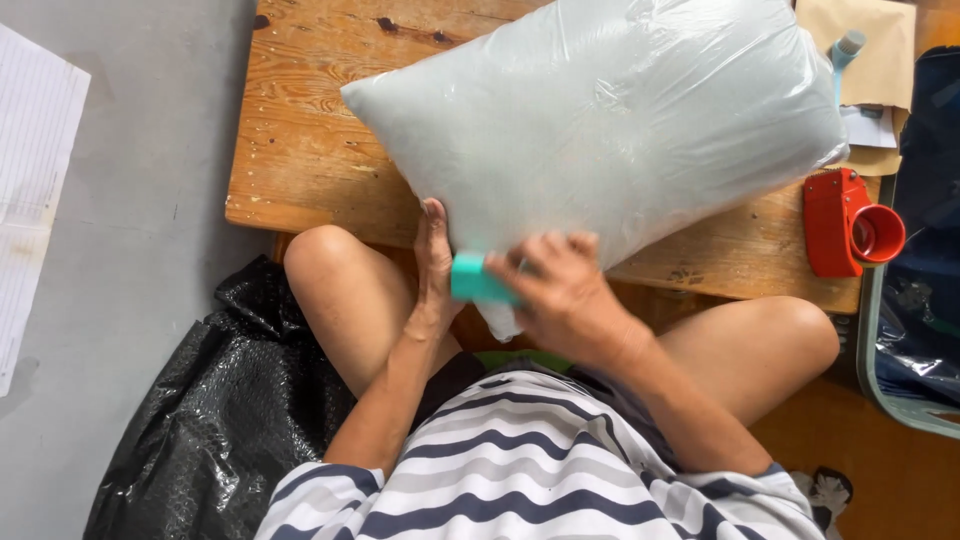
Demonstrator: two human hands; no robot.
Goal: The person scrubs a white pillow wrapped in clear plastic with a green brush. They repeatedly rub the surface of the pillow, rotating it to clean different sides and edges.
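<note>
Low wooden desk (300, 150) on a grey floor (150, 200)

A big clear-wrapped pale grey pillow pack (600, 110) rests on the desk; a red tape dispenser (845, 225) and brown envelopes (875, 50) lie at its right end.

From up here I see my shirt (520, 460): short-sleeved, white with broad navy and grey horizontal stripes, the sleeves ending above the elbows. Dark shorts (455, 375) show at the waist, with a strip of green beneath. Both forearms, both hands and both knees are bare.
</note>
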